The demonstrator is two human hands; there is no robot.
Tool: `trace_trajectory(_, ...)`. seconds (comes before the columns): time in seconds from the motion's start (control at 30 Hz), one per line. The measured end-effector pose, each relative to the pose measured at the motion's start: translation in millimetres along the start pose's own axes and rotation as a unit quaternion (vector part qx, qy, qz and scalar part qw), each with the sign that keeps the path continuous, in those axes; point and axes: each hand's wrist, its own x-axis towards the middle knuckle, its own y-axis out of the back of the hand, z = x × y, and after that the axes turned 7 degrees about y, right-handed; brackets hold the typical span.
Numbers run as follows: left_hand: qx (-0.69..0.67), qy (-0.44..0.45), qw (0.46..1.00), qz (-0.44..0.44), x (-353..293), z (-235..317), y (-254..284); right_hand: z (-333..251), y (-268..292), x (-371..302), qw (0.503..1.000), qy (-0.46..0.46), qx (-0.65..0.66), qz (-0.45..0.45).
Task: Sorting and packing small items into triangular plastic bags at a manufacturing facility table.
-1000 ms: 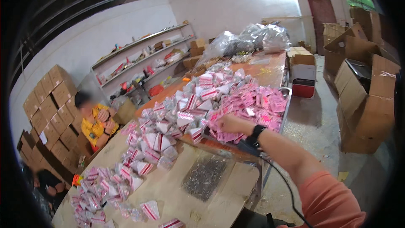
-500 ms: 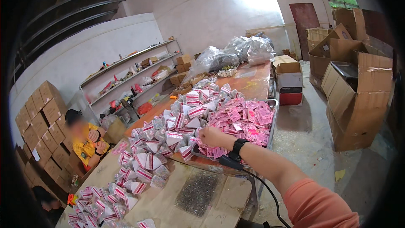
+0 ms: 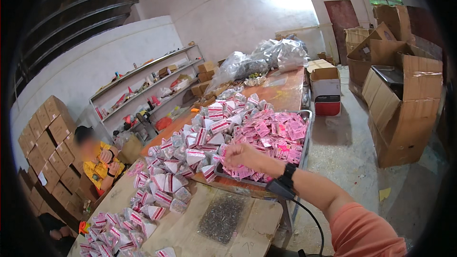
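Observation:
My right hand (image 3: 240, 156) reaches over the near left end of a metal tray (image 3: 305, 145) heaped with small pink printed packets (image 3: 270, 135). Its fingers curl downward at the heap's edge, and whatever they hold, if anything, is hidden. A black band with a cabled box (image 3: 281, 189) is on my right wrist. Left of the tray spreads a long pile of small clear bags (image 3: 162, 182) with white and red labels. My left hand is out of the picture.
A dark patch of small pieces (image 3: 221, 216) lies on cardboard nearest me. Across the table sits a person in yellow (image 3: 102, 164), beside stacked cartons (image 3: 57, 133). Clear plastic sheeting (image 3: 281, 54) covers the far table end. Big open boxes (image 3: 404, 109) stand at right.
My right hand and wrist have shifted slightly right and toward me, and the wrist has turned. The whole view has tilted a little. The bags and the tray look unchanged.

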Motion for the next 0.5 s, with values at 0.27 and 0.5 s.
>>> trace_trajectory(0.27, -0.050, -0.086, 0.982, -0.162, -44.8, 101.8, -51.7, -15.2, -120.8, -81.3, 0.939, -0.106, 0.136, -0.298)
trace_trajectory(0.5, -0.118, -0.068, 0.962, -0.235, -65.2, 85.6, -70.7, -43.9, -210.8, -132.5, 0.868, -0.028, 0.224, -0.442)
